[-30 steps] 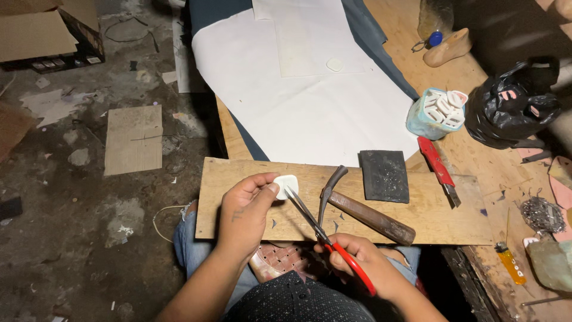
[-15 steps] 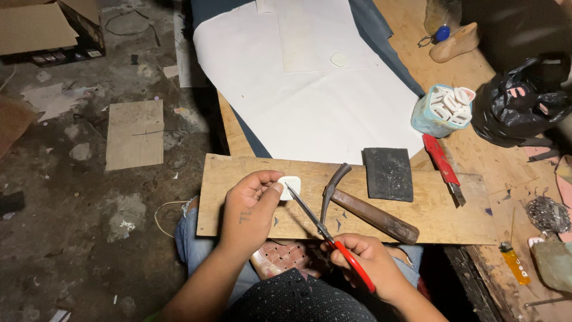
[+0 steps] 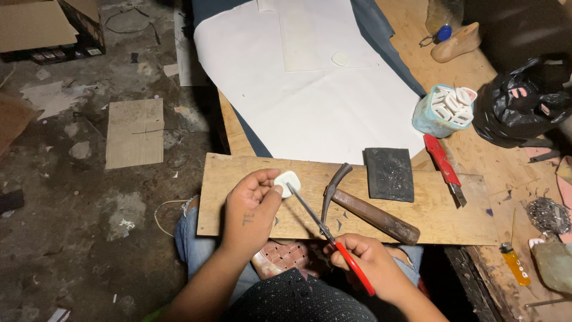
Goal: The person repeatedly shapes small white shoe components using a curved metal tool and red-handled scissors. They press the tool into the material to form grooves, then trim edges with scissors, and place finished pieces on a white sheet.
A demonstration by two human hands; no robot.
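Observation:
My left hand (image 3: 251,206) pinches a small white rounded piece (image 3: 287,180) between thumb and fingers, just above the wooden board (image 3: 441,209) laid across my lap. My right hand (image 3: 370,262) grips the red handles of a pair of scissors (image 3: 325,229); the metal blades reach up and left and meet the edge of the white piece. A hammer (image 3: 360,206) with a brown wooden handle lies on the board just right of the blades.
On the board lies a dark rectangular block (image 3: 389,173), with a red utility knife (image 3: 442,161) beside it. A large white sheet (image 3: 310,83) covers the bench beyond. A blue cup (image 3: 444,111) of white pieces, a black bag (image 3: 524,101), a yellow lighter (image 3: 515,264) and a wooden shoe last (image 3: 456,43) are at right.
Both hands have held their grip; the white piece has turned slightly in my left fingers while the scissors stay at its edge. The camera has shifted a little.

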